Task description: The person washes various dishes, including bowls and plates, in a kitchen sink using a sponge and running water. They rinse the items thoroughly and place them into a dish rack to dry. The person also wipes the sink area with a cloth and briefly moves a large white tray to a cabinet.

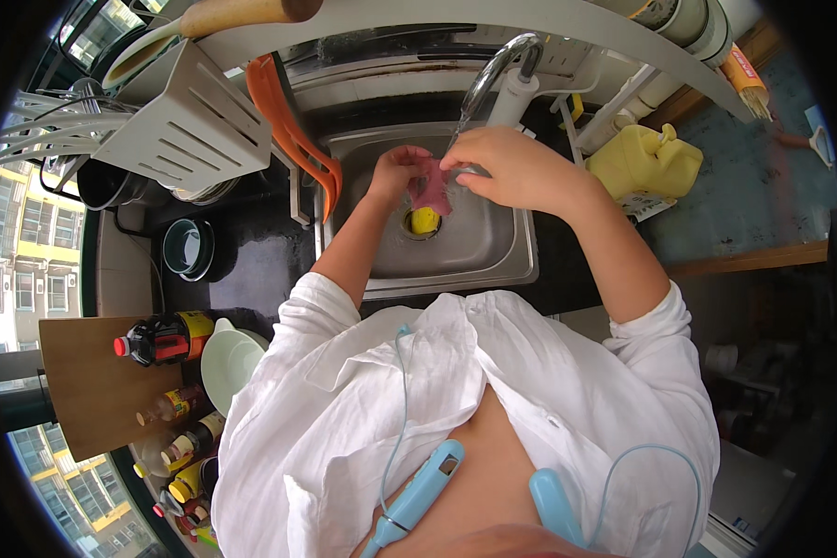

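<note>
At the stainless steel sink (474, 259), my left hand (393, 173) pinches a limp pink piece (432, 188), maybe thin meat or cloth; I cannot tell which. It hangs over the drain, where a yellow object (425, 220) shows. My right hand (506, 164) is at the piece's right edge, fingers curved and the thumb apart from them. Whether its fingertips touch the piece is unclear. Water runs from the curved chrome faucet (499, 63) down beside the right fingertips.
A white slotted utensil holder (213, 129) and an orange board-like item (293, 125) stand left of the sink. Bowls (187, 247), a pale green basin (231, 366) and a dark sauce bottle (171, 338) sit further left. At right stands a yellow jug (642, 164).
</note>
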Motion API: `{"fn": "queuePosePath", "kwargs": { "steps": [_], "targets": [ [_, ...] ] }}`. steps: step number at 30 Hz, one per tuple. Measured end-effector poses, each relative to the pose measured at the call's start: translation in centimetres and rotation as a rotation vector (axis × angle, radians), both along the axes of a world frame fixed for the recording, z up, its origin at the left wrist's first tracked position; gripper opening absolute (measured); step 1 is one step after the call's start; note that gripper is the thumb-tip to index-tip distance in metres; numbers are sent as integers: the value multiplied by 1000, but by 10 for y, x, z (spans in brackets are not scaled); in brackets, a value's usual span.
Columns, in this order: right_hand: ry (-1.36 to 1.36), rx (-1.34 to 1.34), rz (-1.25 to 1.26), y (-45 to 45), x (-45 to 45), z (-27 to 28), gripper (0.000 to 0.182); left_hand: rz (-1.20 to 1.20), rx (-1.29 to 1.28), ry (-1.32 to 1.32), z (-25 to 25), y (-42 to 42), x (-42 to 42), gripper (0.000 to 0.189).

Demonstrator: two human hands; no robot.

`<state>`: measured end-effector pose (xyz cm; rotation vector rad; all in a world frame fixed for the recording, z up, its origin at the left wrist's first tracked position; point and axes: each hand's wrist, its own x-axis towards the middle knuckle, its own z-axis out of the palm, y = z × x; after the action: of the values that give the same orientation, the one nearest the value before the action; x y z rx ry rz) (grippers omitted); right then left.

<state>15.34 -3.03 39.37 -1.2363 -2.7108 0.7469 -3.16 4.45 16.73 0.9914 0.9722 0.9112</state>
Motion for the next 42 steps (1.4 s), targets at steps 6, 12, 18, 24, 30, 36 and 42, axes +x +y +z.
{"fn": "queuePosePath", "kwargs": {
  "steps": [6, 12, 18, 24, 30, 36, 42],
  "targets": [
    [393, 130, -420, 29, -22, -246, 81, 88, -104, -79, -18, 6, -2, 34],
    [740, -295, -567, 62, -10, -296, 18, 42, 211, 257, -42, -21, 3, 56],
    [656, -652, -570, 77, 23, -305, 24, -31, -296, 242, -82, -2, -23, 33],
    [1086, -606, -882, 67, -16, -314, 26, 336, -370, -470, -91, -13, 30, 25],
    [478, 118, -852, 40, -82, -292, 21, 357, -540, -805, -152, 13, 25, 27],
    [734, -397, -1159, 83, -38, -363, 28, 384, -439, -520, -78, -17, 71, 35],
    [344, -357, -942, 45, -88, -290, 35, 431, -522, -401, -94, -12, 27, 40]
  ]
}}
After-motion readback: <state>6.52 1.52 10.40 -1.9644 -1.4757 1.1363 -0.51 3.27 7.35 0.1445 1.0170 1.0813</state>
